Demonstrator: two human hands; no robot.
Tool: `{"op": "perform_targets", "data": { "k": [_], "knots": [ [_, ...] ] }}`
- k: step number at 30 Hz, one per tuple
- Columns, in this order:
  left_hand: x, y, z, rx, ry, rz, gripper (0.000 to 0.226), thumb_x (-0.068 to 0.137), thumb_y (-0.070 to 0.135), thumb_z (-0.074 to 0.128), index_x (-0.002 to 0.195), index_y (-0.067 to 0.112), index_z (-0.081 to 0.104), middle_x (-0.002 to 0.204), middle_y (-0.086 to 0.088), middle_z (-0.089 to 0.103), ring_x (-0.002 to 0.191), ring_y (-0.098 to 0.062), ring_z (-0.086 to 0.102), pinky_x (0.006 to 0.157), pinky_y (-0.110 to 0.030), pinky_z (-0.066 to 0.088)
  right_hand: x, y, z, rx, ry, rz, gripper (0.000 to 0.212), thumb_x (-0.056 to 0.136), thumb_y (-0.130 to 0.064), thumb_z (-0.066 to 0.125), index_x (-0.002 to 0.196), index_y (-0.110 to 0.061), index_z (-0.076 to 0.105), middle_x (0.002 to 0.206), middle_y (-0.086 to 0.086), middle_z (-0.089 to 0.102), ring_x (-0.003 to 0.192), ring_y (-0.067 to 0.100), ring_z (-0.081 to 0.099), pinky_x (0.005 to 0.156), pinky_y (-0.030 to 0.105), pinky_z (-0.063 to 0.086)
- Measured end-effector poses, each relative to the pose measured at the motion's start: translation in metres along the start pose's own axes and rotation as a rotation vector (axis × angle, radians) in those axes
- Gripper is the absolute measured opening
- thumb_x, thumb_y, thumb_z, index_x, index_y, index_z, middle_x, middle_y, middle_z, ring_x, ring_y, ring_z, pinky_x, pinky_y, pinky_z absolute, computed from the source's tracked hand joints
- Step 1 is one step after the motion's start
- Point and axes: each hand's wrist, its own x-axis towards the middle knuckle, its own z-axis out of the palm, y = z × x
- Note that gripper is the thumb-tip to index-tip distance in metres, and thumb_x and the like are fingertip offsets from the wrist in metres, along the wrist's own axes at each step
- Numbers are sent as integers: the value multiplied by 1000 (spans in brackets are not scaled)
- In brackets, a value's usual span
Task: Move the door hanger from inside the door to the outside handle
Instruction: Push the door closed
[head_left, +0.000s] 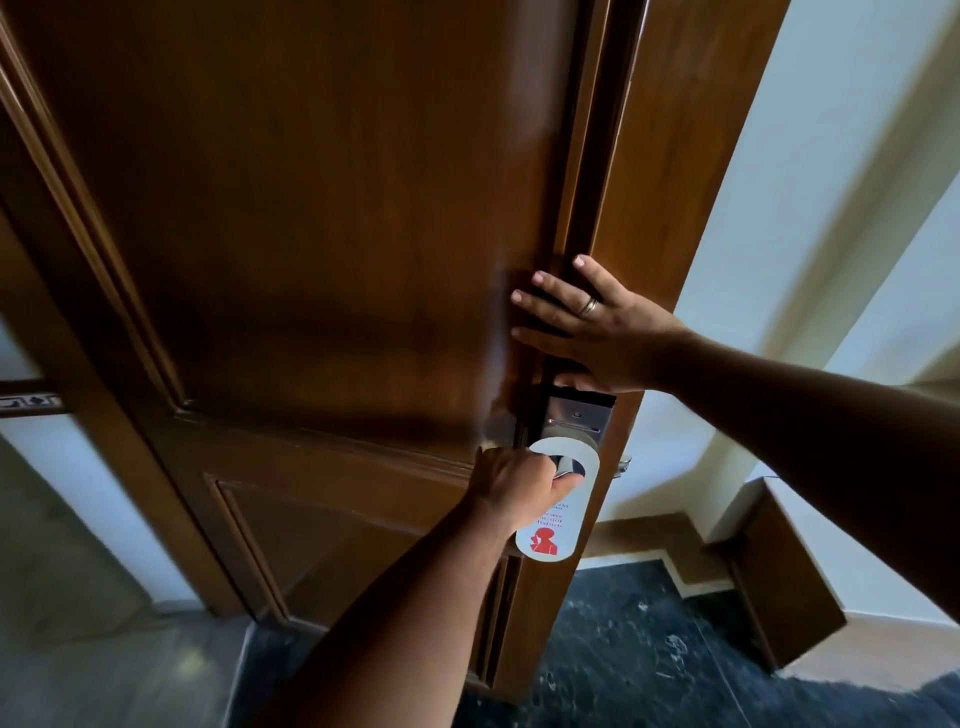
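A white door hanger (550, 525) with red print and a red figure hangs by its loop around the metal lever handle (569, 464) on the lock plate (576, 413) of a brown wooden door (322, 208). My left hand (514, 486) grips the hanger near its loop, the fingers partly tucked behind it. My right hand (592, 325) lies flat with fingers spread on the door's edge just above the lock plate, a ring on one finger. The door stands ajar, its narrow edge facing me.
A second handle tip (623, 464) pokes out on the door's far side. Dark speckled floor (649, 649) runs past the opening, with white walls (810, 182) and a wooden skirting (779, 566) at right. A door frame (78, 322) stands at left.
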Motion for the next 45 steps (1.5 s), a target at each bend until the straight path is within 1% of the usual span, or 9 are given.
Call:
{"op": "perform_targets", "data": {
  "k": [12, 16, 19, 24, 28, 33, 36, 38, 45],
  "knots": [
    [-81, 17, -28, -127, 50, -50, 46, 95, 43, 59, 63, 10, 54, 73, -3, 71, 45, -1, 53, 41, -13, 31, -11, -27, -66, -16, 11, -27, 73, 93, -62, 25, 154, -23, 20, 165, 15, 12, 151, 38, 7, 116, 65, -4],
    [-127, 24, -46, 99, 69, -78, 47, 94, 51, 54, 70, 11, 62, 73, -4, 72, 61, -16, 61, 61, -34, 46, -19, -43, -106, 29, 76, -49, 66, 95, -52, 30, 152, -17, 28, 162, 19, 18, 150, 42, 9, 114, 69, -5],
    [-165, 26, -57, 190, 55, -93, 46, 92, 53, 53, 71, 13, 63, 73, -1, 70, 70, -17, 62, 75, -29, 41, -26, -54, -142, 102, 146, -54, 62, 96, -44, 32, 149, -11, 35, 158, 25, 27, 147, 46, 18, 114, 69, -1],
    [-237, 36, -78, 257, 118, -266, 34, 88, 49, 60, 95, 17, 71, 108, -5, 71, 106, -23, 63, 89, -33, 49, -41, -71, -209, 291, 418, -121, 60, 93, -25, 17, 143, -5, 42, 148, 28, 42, 137, 48, 38, 116, 63, 15],
    [-303, 52, -104, 363, 87, -441, 53, 86, 59, 51, 126, 25, 57, 124, -5, 66, 108, -25, 65, 90, -35, 51, -57, -84, -224, 415, 780, -322, 55, 98, -17, 10, 140, -10, 44, 151, 21, 43, 138, 42, 40, 117, 58, 20],
    [-377, 85, -159, 465, 347, -845, 86, 94, 68, 28, 156, 10, 13, 164, -14, 17, 151, -28, 16, 119, -40, 13, -64, -110, -193, 562, 1112, -525, 45, 99, -24, 35, 144, -18, 39, 152, 15, 38, 139, 35, 36, 118, 52, 17],
    [-389, 117, -203, 522, 719, -783, 95, 93, 71, 22, 154, 0, 9, 162, -24, 14, 151, -31, 10, 121, -46, 18, -49, -137, -182, 664, 1087, -522, 39, 93, -29, 46, 129, -17, 52, 135, 12, 57, 122, 31, 54, 110, 48, 35],
    [-389, 130, -228, 645, 821, -720, 95, 94, 69, 28, 152, -4, 10, 160, -30, 14, 151, -36, 9, 122, -51, 18, -30, -159, -189, 738, 972, -513, 36, 86, -31, 61, 119, -16, 58, 121, 11, 67, 107, 29, 64, 99, 45, 48],
    [-383, 104, -274, 1228, 698, -729, 87, 95, 54, 53, 153, 0, 17, 157, -29, 25, 146, -41, 13, 121, -44, 1, 40, -245, -259, 1066, 610, -540, 46, 90, -48, 41, 105, -10, 63, 99, 5, 72, 88, 24, 70, 90, 39, 54]
  ]
}}
